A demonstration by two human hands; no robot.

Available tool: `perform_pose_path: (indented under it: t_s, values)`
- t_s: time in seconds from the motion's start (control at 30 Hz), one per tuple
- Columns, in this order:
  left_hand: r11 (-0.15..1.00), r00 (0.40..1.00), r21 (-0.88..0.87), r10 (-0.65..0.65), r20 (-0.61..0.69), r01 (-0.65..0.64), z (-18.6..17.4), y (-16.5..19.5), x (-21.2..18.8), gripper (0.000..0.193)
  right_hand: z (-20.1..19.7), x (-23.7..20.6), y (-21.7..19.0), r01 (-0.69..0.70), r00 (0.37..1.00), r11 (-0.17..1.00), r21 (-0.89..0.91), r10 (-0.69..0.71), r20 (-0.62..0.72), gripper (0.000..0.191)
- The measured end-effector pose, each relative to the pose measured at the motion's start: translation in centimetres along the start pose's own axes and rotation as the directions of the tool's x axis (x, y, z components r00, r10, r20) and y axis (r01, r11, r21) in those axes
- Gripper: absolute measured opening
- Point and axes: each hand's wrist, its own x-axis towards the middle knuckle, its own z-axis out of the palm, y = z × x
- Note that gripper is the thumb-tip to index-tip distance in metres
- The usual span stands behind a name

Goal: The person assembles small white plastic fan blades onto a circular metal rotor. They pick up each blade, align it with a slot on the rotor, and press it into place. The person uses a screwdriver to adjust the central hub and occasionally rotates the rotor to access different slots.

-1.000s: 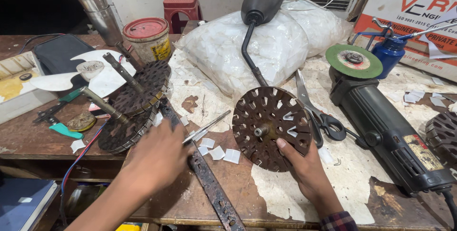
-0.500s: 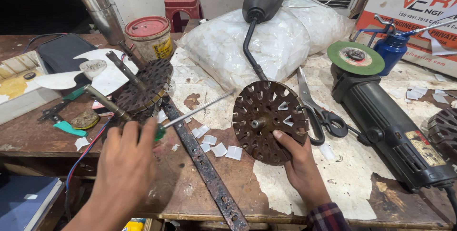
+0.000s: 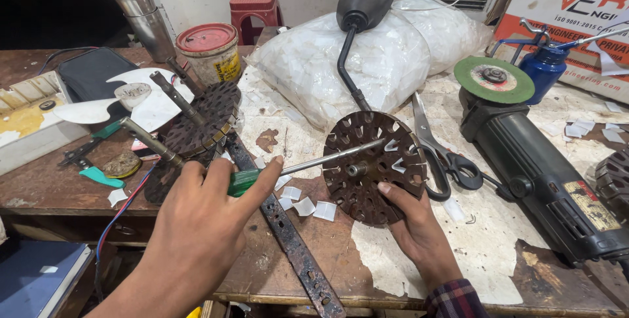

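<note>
While the right hand (image 3: 419,229) is propping a rusty perforated rotor disc (image 3: 373,167) on edge near the front of the workbench (image 3: 498,259), thumb on its face and fingers hidden behind its lower rim, the left hand (image 3: 196,226) is closing around the green handle of a screwdriver (image 3: 308,164). Its steel shaft is crossing the upper face of the disc, with the tip lying near the right rim; whether the tip is seated in a slot cannot be told. Several slots on the right half of the disc are showing pale inserts, whereas most of the remaining slots are appearing dark and empty, which suggests, as a judgement, that the work on the disc is only partly along. Small white paper slips (image 3: 304,203) are lying on the bench just beside the disc, between the two hands. A long rusted flat bar (image 3: 288,239) is running diagonally under the screwdriver handle toward the front edge. Two further rotors on shafts (image 3: 196,124) are lying to the left, apart from the hands. Behind the disc, scissors (image 3: 442,154), an angle grinder (image 3: 544,167) with a green wheel, a blue oil can (image 3: 547,69), a red-lidded tin (image 3: 208,52) and bags of white scraps (image 3: 354,62) are resting untouched.
</note>
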Motion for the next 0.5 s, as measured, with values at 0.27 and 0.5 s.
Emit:
perform_pose_path:
  t_s: [0.27, 0.5]
  values:
    - [0.999, 0.996, 0.035, 0.029, 0.082, -0.032, -0.5, -0.1, 0.8, 0.087, 0.1, 0.1, -0.1, -0.001, 0.999, 0.999, 0.044, -0.001, 0.045, 0.057]
    - [0.985, 0.938, 0.136, 0.052, 0.344, -0.105, -2.2, -0.2, 3.3, 0.089, 0.0, -0.2, -0.4, -0.002, 0.997, 1.000, 0.026, 0.001, 0.072, 0.062]
